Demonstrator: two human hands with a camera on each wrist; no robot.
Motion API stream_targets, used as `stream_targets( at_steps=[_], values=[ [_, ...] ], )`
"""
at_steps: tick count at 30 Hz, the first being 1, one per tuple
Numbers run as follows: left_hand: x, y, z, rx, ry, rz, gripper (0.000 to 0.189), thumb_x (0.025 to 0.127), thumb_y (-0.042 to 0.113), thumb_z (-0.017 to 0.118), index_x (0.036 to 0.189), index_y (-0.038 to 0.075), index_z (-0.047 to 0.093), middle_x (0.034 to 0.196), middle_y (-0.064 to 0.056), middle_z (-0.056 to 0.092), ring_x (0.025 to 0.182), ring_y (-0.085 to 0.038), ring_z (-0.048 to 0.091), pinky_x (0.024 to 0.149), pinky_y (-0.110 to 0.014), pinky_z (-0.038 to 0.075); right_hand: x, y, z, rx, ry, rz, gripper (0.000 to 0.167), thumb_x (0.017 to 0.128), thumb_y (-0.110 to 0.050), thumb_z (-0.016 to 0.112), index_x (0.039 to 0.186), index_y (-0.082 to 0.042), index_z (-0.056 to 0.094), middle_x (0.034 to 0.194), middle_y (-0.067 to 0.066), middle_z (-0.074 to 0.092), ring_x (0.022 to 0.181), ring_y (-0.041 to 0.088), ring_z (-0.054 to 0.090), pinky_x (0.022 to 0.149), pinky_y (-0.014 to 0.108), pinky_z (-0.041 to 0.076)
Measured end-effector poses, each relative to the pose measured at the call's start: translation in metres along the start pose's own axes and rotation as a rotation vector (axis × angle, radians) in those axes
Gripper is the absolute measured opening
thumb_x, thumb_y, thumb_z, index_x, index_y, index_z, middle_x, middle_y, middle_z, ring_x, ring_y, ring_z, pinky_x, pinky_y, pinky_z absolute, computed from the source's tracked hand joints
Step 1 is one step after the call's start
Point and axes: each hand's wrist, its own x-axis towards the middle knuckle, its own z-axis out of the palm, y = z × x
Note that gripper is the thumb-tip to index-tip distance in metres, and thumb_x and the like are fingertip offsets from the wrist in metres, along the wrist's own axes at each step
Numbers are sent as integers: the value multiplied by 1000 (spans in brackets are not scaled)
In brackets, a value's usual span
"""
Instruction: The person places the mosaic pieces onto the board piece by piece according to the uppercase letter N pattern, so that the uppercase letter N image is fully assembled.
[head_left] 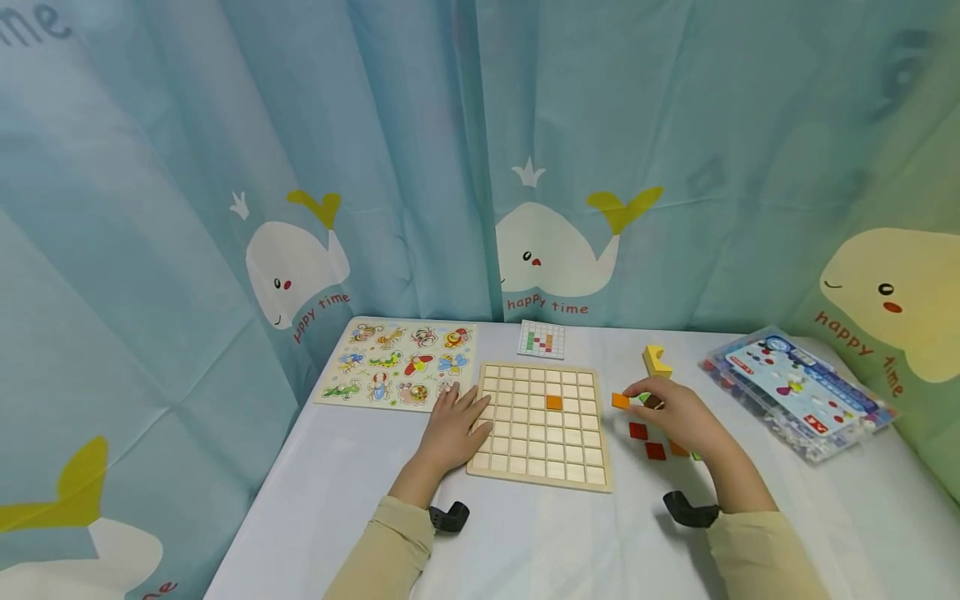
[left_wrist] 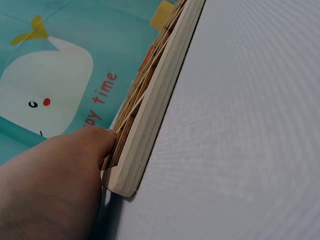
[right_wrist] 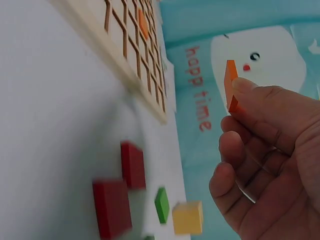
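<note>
My right hand (head_left: 678, 412) pinches an orange square tile (right_wrist: 230, 86) between thumb and forefinger, raised off the table just right of the board. A wooden grid board (head_left: 540, 425) lies flat in the middle, with one orange tile (head_left: 554, 403) set in a cell of its upper half. My left hand (head_left: 450, 429) rests at the board's left edge, fingers spread and thumb over the rim. Under and beside the right hand lie loose tiles: two red tiles (right_wrist: 111, 207), a green tile (right_wrist: 161, 205) and others partly hidden by the hand.
A small pattern card (head_left: 542, 340) lies behind the board. To the left is an insect picture board (head_left: 397, 367), close by the left fingertips. A yellow notched block (head_left: 657, 362) stands at the back right, beside a clear plastic case (head_left: 798, 392) of small parts. A curtain (head_left: 420, 167) hangs behind the table.
</note>
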Motion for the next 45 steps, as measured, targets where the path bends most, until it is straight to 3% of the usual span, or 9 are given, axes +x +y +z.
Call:
stream_targets(
  at_steps=[8,15,31,45],
  values=[
    [0,0,0,9,-2,-3,53,102,47,46,149,24,46,160,-3,35,154,-34,15,127,-50,8,11,-22,20,37,-25,-79,22,93,-19,69,114,-13,67,110,8,65,80,17,57,61,29,51],
    [0,1,-1,12,7,0,53,102,47,47,149,24,46,160,-3,35,153,-34,16,127,-50,8,20,-35,38,30,-25,-136,19,92,-18,70,110,-12,70,111,5,67,86,16,56,69,28,48],
    [0,0,1,3,2,-1,53,102,47,46,149,24,46,160,-3,35,154,-34,15,127,-50,7,37,-42,72,70,-87,-82,17,91,-21,71,105,-12,71,105,4,67,85,15,56,72,29,49],
    [0,0,1,-1,4,-6,53,102,47,46,149,24,46,160,-3,35,154,-33,14,127,-50,6,42,-45,82,44,-69,-97,11,89,-17,74,98,-12,71,99,1,65,82,16,53,72,30,46]
  ],
)
